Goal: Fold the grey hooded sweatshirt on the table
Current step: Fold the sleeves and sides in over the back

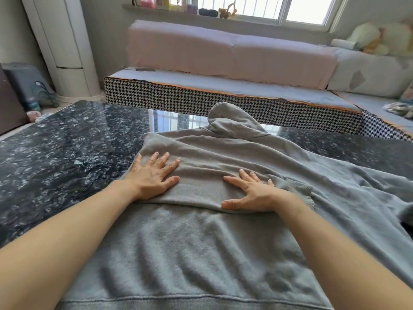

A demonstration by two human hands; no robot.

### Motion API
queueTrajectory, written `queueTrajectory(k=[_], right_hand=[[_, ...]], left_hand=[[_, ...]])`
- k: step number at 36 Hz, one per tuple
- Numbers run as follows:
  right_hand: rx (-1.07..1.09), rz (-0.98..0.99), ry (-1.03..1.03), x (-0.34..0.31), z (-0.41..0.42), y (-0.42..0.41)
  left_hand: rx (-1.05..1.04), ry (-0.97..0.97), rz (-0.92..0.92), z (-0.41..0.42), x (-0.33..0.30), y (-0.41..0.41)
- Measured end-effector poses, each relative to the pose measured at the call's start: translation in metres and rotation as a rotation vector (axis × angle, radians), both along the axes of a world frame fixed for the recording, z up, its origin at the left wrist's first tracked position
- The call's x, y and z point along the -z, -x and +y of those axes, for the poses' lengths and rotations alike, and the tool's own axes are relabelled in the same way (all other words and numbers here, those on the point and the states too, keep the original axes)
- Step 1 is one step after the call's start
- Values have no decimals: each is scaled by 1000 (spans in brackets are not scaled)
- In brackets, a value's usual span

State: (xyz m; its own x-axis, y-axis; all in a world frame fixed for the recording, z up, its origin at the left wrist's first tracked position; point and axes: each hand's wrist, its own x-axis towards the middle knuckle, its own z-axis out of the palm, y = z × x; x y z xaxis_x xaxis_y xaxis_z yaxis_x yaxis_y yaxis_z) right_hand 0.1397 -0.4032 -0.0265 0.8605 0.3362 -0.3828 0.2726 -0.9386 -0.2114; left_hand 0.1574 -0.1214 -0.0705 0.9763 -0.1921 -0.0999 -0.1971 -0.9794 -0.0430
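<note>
The grey hooded sweatshirt (201, 249) lies spread on the dark marble table (62, 153), hood (232, 121) pointing away from me and the hem nearest me. One sleeve (201, 175) is folded across the chest, its ribbed cuff (299, 186) to the right. My left hand (154, 175) presses flat on the left end of that folded sleeve, fingers spread. My right hand (250, 193) lies flat on the sleeve near the cuff, fingers apart. The other sleeve (368, 193) trails off to the right.
A sofa seat with a houndstooth edge (223, 101) and pink back cushion (223, 50) runs just beyond the table. A white floor-standing unit (67, 52) stands at the back left. Stuffed toys (380, 39) sit at the far right.
</note>
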Motion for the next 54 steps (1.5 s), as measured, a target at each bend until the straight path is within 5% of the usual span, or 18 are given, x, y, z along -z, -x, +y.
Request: queueTrajectory(k=[4, 11, 21, 26, 31, 40, 45, 50, 54], right_hand=[[-144, -216, -43, 0, 7, 11], [-437, -767, -129, 17, 45, 28], [-451, -1143, -167, 41, 52, 35], [-397, -1231, -159, 40, 58, 33], [-422, -1144, -257, 38, 54, 32], [-320, -595, -485, 31, 29, 28], [109, -717, -443, 17, -15, -1], [374, -492, -149, 10, -48, -39], [463, -446, -119, 13, -54, -49]], left_hand=[[2, -3, 34, -6, -8, 2], [74, 397, -160, -52, -35, -36], [22, 249, 4, -95, -39, -101], [154, 165, 144, -98, -52, -109], [148, 420, -82, -97, -56, -112], [117, 104, -533, -109, -11, -91], [207, 258, -413, -142, -20, -56], [400, 330, -263, -193, -7, 0], [406, 269, -65, -206, 2, 14]])
